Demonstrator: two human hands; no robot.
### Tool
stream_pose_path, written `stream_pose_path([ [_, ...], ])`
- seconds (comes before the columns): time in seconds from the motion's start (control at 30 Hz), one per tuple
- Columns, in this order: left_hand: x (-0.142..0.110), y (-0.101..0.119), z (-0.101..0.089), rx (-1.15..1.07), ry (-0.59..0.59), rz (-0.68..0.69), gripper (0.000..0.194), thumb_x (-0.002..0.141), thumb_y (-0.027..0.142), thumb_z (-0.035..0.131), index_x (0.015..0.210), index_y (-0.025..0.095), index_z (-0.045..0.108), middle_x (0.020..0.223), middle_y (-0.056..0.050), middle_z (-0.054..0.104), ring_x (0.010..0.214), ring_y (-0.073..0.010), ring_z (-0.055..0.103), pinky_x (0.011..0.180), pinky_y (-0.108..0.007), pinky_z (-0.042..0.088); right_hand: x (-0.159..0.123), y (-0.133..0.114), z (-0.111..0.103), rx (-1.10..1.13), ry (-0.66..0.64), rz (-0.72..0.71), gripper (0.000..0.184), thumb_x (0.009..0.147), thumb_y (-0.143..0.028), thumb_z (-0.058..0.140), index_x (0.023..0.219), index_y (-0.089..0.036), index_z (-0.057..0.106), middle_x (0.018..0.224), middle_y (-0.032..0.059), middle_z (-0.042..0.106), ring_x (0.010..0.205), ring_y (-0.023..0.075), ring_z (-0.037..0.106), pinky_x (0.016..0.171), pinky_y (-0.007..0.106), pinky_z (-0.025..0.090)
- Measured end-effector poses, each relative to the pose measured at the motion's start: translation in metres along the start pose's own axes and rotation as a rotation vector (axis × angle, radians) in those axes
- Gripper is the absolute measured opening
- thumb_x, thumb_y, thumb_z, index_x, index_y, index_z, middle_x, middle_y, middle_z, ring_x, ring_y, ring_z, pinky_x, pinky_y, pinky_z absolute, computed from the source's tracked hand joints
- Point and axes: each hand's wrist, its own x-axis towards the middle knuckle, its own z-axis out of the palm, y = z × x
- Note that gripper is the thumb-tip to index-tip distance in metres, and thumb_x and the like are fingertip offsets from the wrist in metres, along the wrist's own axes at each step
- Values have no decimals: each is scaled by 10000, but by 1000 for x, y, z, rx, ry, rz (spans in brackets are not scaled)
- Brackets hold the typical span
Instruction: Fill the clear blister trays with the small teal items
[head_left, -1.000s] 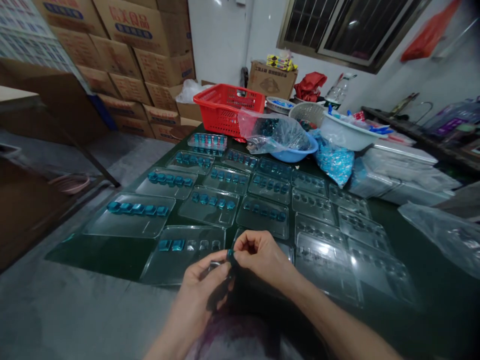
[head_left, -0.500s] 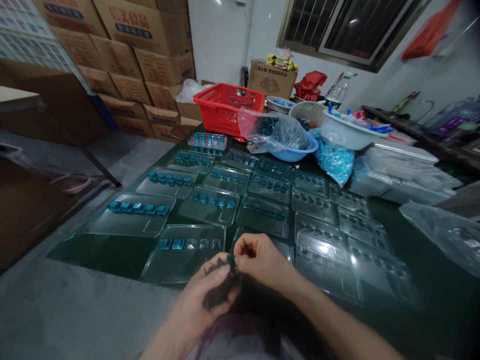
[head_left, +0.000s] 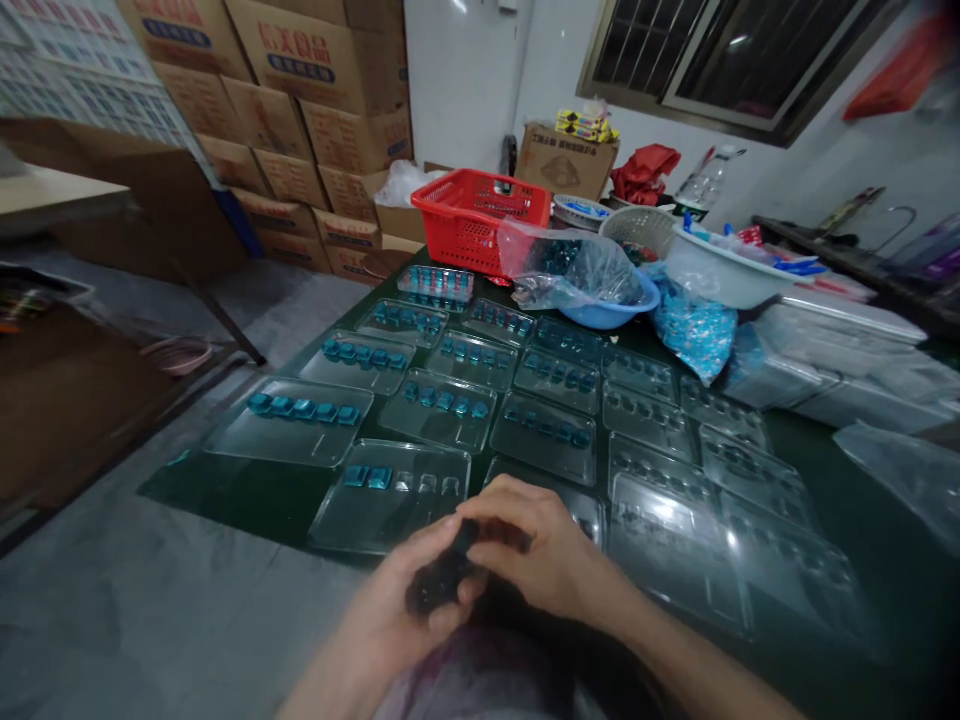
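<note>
Low in front of me, my left hand point(head_left: 409, 590) is curled around a handful of small dark pieces point(head_left: 439, 580) that look glossy. My right hand point(head_left: 536, 545) meets it from the other side, its fingers bent over one dark teal piece point(head_left: 469, 533) at the top of the handful. The hands partly hide these pieces. Just beyond my left hand lies a clear plastic tray point(head_left: 405, 515) with two teal square pieces point(head_left: 367, 477) in its row of hollows; the other hollows there hold none. Another clear tray point(head_left: 517, 470) is partly covered by my right hand.
Several clear trays with teal rows cover the dark green table point(head_left: 240, 500); trays at right have unfilled hollows. Behind stand a red basket point(head_left: 465, 235), a blue basin point(head_left: 607, 315) with a plastic bag, and a white basin point(head_left: 735, 270). Cartons point(head_left: 345, 145) are stacked at back left.
My right fingers have gone from a raised pinch to curling lower over the handful in my left hand. The view has shifted, so the table appears further right.
</note>
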Motion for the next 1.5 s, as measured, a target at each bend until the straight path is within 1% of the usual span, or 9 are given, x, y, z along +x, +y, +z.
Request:
stream_pose_path([
  [0.2,-11,1,-8,-10,-12,-23,165,750,276,514,803,131,573,599,-29,518,469,-80,495,349,-138,282,4,-7,1,-106,-61,10,127,727,-126,518,800,-192,598,699,-10,535,617,94,485,556,205,373],
  [0.37,-35,12,-27,-45,96,136,165,740,242,529,829,122,598,723,-31,536,500,-68,485,448,-177,385,32,3,12,-142,4,-37,133,735,-182,536,852,-187,600,709,0,536,620,98,496,556,206,376],
  [0.57,-55,26,-44,-87,202,238,158,718,223,559,816,112,612,711,-41,555,495,-80,489,438,-191,404,72,10,40,-527,-23,-114,148,774,-274,515,856,-188,603,774,14,566,683,112,516,633,224,356],
  [0.73,-59,31,-43,-106,260,306,180,730,210,542,818,67,606,724,-88,580,518,-107,526,459,-206,446,81,8,52,-786,-92,-83,178,782,-355,499,815,-204,588,770,9,582,692,138,538,581,243,334],
  [0.87,-58,35,-41,-104,236,306,243,735,251,536,898,78,589,790,-109,603,570,-146,575,473,-231,479,84,6,59,-882,-152,-69,175,796,-314,481,719,-191,578,763,24,583,704,153,539,555,250,327],
  [1.03,-54,38,-37,-69,223,306,344,745,293,517,1025,94,541,868,-133,614,651,-211,616,383,-216,451,86,0,62,-895,-185,-79,163,794,-260,475,692,-177,571,760,41,578,745,167,531,579,255,342],
  [1.23,-49,31,-34,-3,188,366,322,756,295,502,1012,104,543,830,-115,627,684,-231,623,346,-214,434,61,-23,39,-638,-112,-167,207,821,-272,438,1008,-239,521,825,3,552,750,125,509,638,227,350],
  [1.37,-43,26,-35,44,173,368,276,767,288,488,954,104,572,643,-63,623,459,-157,574,318,-233,429,38,-31,35,-512,-211,-253,133,794,-229,482,901,-255,556,857,-18,548,783,112,494,653,214,336],
  [1.5,-41,22,-30,69,133,336,252,766,290,489,903,104,589,569,-44,604,427,-146,551,339,-248,443,28,-23,45,-522,-196,-321,77,783,-203,484,780,-203,562,863,-1,563,824,131,476,682,234,328],
])
